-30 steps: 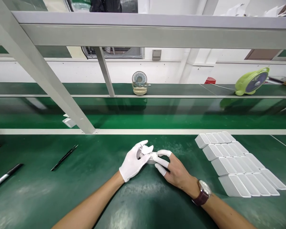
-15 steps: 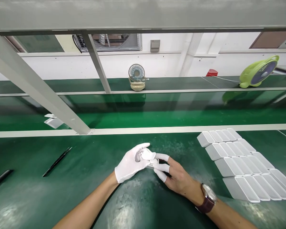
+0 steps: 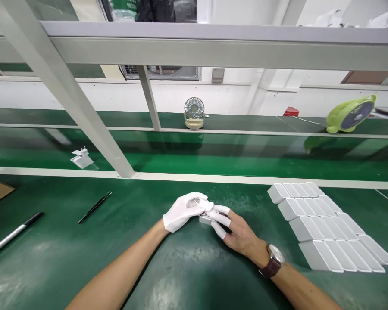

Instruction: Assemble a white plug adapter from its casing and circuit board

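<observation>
Left hand: the gloved left hand [image 3: 183, 211] is curled over a small white plug adapter [image 3: 207, 218], its grip closed on the top of it; half a second ago the fingers stood more open and the white part showed between them.
Right hand: the right hand [image 3: 237, 231], bare but for white finger cots [image 3: 220, 233], pinches the same adapter from the right side, grip clenched on it.
Adapter: low over the green worktop [image 3: 187, 275], between the two hands, largely hidden by the glove, so its exact make cannot be told.
Change: the hands have drawn closer together over the piece; I judge the two parts are being pressed or seated together.
Stock: rows of white cases [image 3: 323, 224] lie well apart to the right, unmoved.
Belt: a single white plug adapter [image 3: 80, 157] sits on the conveyor [image 3: 213, 155] beyond.
Tools: black tweezers [image 3: 95, 207] and a pen [image 3: 14, 234] lie to the left, untouched.
</observation>
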Demonstrator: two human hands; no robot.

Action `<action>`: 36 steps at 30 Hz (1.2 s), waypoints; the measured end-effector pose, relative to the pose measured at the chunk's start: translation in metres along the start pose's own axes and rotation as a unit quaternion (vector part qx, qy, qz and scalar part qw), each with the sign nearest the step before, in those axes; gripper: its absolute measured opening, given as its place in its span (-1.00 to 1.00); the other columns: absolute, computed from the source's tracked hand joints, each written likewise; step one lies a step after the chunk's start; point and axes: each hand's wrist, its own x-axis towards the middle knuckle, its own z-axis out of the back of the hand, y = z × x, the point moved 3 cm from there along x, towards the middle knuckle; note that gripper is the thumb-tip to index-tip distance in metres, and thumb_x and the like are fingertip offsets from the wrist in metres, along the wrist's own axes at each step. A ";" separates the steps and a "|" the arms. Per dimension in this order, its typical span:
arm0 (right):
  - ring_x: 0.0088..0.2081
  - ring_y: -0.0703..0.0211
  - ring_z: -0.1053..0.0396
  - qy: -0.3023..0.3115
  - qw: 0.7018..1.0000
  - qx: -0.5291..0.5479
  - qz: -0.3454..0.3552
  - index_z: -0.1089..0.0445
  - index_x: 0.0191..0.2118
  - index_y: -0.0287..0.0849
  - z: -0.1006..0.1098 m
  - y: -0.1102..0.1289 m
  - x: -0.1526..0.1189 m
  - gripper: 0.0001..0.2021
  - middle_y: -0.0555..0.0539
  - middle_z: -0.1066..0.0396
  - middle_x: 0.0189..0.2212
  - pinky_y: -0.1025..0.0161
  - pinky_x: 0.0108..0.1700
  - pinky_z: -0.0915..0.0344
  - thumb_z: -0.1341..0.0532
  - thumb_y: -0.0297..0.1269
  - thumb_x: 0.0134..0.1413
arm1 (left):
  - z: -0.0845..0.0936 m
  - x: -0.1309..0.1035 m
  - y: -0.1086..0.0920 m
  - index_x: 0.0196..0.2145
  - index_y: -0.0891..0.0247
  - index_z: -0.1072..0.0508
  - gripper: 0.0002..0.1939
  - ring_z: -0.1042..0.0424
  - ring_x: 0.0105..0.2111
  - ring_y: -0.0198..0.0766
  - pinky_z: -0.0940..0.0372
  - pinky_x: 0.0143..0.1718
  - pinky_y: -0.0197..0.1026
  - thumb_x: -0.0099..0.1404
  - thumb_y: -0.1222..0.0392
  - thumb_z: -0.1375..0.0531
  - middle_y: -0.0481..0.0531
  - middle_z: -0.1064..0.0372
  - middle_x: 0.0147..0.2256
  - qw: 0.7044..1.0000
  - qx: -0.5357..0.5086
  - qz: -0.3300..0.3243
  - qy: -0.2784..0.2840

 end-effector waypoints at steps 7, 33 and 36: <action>0.09 -0.02 -0.43 0.018 1.000 -0.010 0.021 -0.28 0.23 0.01 -0.011 -0.002 -0.010 -0.56 -0.20 -0.32 0.15 0.03 0.05 -0.51 -0.16 -0.45 0.29 | -0.004 -0.002 0.006 -0.21 0.35 -0.51 -0.57 -0.44 -0.35 -0.28 -0.30 -0.24 -0.20 0.01 0.08 -0.48 0.06 -0.48 -0.33 0.992 -0.121 -0.012 -0.019; 0.09 -0.01 -0.42 0.028 1.000 -0.014 0.005 -0.23 0.25 -0.04 -0.014 -0.005 0.007 -0.54 -0.21 -0.36 0.12 0.04 0.07 -0.47 -0.22 -0.38 0.28 | 0.004 -0.008 -0.001 -0.13 0.32 -0.52 -0.59 -0.51 -0.20 -0.15 -0.36 -0.11 -0.15 0.16 -0.01 -0.38 0.11 -0.54 -0.23 0.993 0.049 -0.035 -0.104; 0.09 0.00 -0.42 -0.023 1.000 -0.019 -0.008 -0.23 0.22 -0.09 -0.005 -0.008 0.006 -0.53 -0.21 -0.42 0.07 0.03 0.09 -0.46 -0.29 -0.32 0.23 | 0.006 -0.007 -0.001 -0.12 0.30 -0.51 -0.61 -0.52 -0.18 -0.17 -0.36 -0.09 -0.17 0.18 0.01 -0.37 0.09 -0.54 -0.22 0.993 0.048 -0.036 -0.104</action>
